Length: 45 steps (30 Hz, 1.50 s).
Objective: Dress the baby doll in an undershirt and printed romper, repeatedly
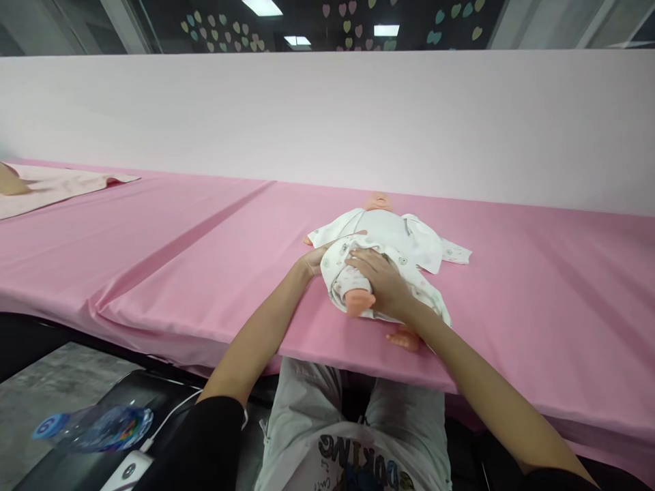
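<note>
A baby doll (pixel 379 202) lies on its back on the pink-covered table, its head away from me, in white printed baby clothes (pixel 391 228). One bare doll foot (pixel 359 301) pokes out of a raised trouser leg; the other foot (pixel 404 337) rests near the table's front edge. At the doll's left side in view, my left hand (pixel 317 260) grips the clothes, most of its fingers hidden by the cloth. My right hand (pixel 381 281) is closed over the clothing beside the raised leg, its fingers curving into the fabric.
The pink sheet (pixel 205 245) has raised folds. At the far left, part of another doll (pixel 11 181) lies on a pale cloth (pixel 66 185). A white wall (pixel 327 123) stands behind. Below left, a plastic bottle (pixel 97 428) and a white power bank (pixel 127 472) with a cable rest on a black seat.
</note>
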### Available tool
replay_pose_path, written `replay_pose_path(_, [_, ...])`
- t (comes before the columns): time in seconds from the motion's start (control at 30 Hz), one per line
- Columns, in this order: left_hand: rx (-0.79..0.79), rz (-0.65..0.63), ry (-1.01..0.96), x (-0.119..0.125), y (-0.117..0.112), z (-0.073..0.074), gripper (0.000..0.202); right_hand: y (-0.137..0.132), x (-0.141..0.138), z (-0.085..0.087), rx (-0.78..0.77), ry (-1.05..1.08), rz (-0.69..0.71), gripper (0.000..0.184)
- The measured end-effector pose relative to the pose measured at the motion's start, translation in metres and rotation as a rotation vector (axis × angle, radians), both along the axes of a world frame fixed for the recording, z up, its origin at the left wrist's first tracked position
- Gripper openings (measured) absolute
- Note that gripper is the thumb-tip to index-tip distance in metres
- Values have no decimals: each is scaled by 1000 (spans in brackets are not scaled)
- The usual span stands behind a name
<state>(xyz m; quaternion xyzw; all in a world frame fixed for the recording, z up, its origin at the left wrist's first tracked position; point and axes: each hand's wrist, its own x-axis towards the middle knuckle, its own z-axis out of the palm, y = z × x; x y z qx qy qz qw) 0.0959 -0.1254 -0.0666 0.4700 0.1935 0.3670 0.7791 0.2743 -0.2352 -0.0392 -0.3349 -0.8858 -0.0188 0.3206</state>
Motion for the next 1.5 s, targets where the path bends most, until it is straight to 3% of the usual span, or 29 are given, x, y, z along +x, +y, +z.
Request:
replay_pose_path(0.1, [-40,-171,-14,-5,-5,12,56,-2,-2,-4,27,-121,29,58])
replay_pose_path(0.17, [-1,-216,-22,-4,-10,19,62,-4,-4,-5,-12,-145,19,63])
replay_pose_path(0.33, [104,-36,134,7,-13,22,62,-12,-3,3,-225,-102,72,81])
replay_pose_path(0.47, [37,83,94,12,-6,15,54,-16,14,26,-540,-3,275,72])
replay_pose_path(0.57, [13,141,72,14,-2,12,52,-10,38,45,-882,250,434,54])
replay_pose_path(0.63, [18,176,83,17,-3,11,50,1,55,49,-1010,560,441,45])
replay_pose_path(0.7, [42,201,97,20,-5,11,49,14,70,46,-991,880,313,36])
replay_pose_path(0.77, [73,229,113,23,-7,12,47,28,79,36,-896,1031,51,27])
replay_pose_path(0.83, [105,288,149,26,-10,14,44,38,81,24,-773,931,-246,20])
replay_pose_path(0.9, [157,389,207,29,-12,15,42,43,76,15,-629,680,-401,17])
replay_pose_path(1.0, [241,547,283,31,-11,14,40,40,62,9,-452,313,-335,20])
replay_pose_path(1.1, [311,646,356,31,-8,12,37,32,50,9,-362,83,-279,23])
replay_pose_path(1.27, [802,834,477,34,-16,30,43,27,41,5,-420,162,-165,34])
replay_pose_path(1.33, [909,762,417,42,-26,45,44,28,38,5,-497,301,-90,31])
replay_pose_path(1.4, [900,567,365,54,-37,58,36,27,36,7,-579,480,-4,28])
replay_pose_path(1.5, [861,256,484,71,-50,72,23,25,36,15,-695,784,67,26])
